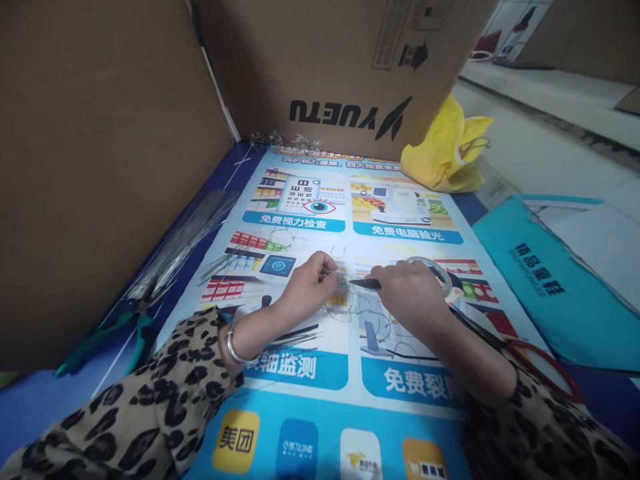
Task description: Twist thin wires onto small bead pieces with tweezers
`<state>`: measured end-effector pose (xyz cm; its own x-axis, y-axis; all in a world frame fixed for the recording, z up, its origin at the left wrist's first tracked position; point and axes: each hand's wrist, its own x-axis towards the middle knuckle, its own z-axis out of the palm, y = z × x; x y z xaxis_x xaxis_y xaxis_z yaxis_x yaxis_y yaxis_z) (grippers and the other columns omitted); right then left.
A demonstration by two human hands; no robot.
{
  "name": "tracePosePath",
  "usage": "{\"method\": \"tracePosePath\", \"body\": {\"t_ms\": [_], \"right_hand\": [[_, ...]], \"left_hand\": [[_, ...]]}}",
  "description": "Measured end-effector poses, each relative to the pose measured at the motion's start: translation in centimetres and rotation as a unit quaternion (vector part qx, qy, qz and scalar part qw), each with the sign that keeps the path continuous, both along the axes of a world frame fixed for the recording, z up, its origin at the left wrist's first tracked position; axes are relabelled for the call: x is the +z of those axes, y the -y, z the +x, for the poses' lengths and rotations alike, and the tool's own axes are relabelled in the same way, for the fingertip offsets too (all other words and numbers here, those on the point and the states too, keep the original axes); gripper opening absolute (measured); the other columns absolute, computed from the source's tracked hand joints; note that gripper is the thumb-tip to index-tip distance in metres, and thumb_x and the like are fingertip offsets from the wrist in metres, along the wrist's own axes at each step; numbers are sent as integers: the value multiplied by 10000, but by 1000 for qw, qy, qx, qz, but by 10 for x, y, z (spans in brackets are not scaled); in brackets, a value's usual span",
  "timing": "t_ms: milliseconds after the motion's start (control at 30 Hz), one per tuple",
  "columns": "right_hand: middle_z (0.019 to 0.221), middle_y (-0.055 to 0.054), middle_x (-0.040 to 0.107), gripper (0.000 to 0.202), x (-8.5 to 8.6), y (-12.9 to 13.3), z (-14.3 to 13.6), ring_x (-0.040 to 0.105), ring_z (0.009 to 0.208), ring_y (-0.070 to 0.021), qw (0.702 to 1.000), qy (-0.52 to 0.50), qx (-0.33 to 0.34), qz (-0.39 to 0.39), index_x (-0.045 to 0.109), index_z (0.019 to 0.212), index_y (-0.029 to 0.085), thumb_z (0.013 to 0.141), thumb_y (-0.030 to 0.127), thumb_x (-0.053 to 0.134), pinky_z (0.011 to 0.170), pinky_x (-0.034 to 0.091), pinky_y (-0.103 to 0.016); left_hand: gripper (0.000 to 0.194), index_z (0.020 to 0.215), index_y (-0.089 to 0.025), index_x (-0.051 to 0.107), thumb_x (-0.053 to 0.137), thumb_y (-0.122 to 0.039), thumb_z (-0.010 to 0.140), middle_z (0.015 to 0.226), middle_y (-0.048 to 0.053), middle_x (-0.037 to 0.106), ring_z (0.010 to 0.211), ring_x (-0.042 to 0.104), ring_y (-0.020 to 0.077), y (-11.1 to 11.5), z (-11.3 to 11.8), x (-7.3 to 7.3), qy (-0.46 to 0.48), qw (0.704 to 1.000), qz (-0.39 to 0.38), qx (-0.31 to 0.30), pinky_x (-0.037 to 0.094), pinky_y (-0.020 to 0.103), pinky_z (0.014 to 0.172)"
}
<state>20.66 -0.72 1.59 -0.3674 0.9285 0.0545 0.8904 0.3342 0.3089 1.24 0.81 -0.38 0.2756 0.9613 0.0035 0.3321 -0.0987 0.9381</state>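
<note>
My left hand is pinched closed at the middle of the poster, gripping a piece of thin wire that bends in loops below the fingertips. My right hand is closed around a dark pointed tool, which looks like tweezers; the palm hides most of it. Its tip points left and meets or nearly meets the wire, just right of my left fingers. Loose curved wires lie on the poster around both hands. Behind the right hand sits a clear round ring, like a tape roll.
Teal-handled pliers and a bundle of straight wires lie left. Red-handled scissors rest by my right forearm. Cardboard walls close off the back and left. A yellow bag and teal box stand right; wire pieces lie at the back.
</note>
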Motion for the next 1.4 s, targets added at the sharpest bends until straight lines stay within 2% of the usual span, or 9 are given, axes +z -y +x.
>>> {"method": "tracePosePath", "body": {"t_ms": [233,500,833,1033,1233,1400], "right_hand": [[710,-80,664,223,-1,2,0,565,697,-229,1000,4,14,16,648,872,198,822,158,435,660,235,-343],[701,-72,656,217,1,5,0,553,696,-231,999,13,33,27,637,842,185,836,148,423,662,221,-347],[696,-74,654,221,0,5,-2,555,700,-230,999,9,31,22,633,812,180,837,146,416,662,223,-353],[734,-80,677,253,3,-1,0,573,707,-219,1000,-13,-8,-22,659,901,203,823,159,422,650,239,-335],[743,-70,684,251,5,-2,1,573,696,-207,999,-25,-13,-36,661,902,197,812,160,430,644,243,-325],[716,-76,672,249,3,-1,1,564,678,-212,1000,-8,-2,-23,654,879,199,809,156,419,631,230,-325]], "left_hand": [[88,866,-203,506,503,-254,794,779,-20,553,632,504,88,0,-2,1,-2,1000,4,-13,397,199,570],[54,853,-211,477,477,-236,806,618,-53,522,536,485,82,1,0,3,30,999,-44,4,387,208,551],[56,846,-211,491,447,-237,823,588,-55,515,557,492,91,2,0,-3,36,999,-24,7,385,217,580],[82,867,-204,505,454,-246,818,709,-28,550,637,508,105,2,0,2,1,1000,7,2,406,233,613],[246,979,-190,561,552,-228,736,979,40,574,842,564,148,-2,-5,17,-19,997,30,-65,456,268,719],[245,970,-192,608,564,-239,733,976,46,600,843,579,153,-5,-10,28,-46,991,3,-122,461,287,737]]}}
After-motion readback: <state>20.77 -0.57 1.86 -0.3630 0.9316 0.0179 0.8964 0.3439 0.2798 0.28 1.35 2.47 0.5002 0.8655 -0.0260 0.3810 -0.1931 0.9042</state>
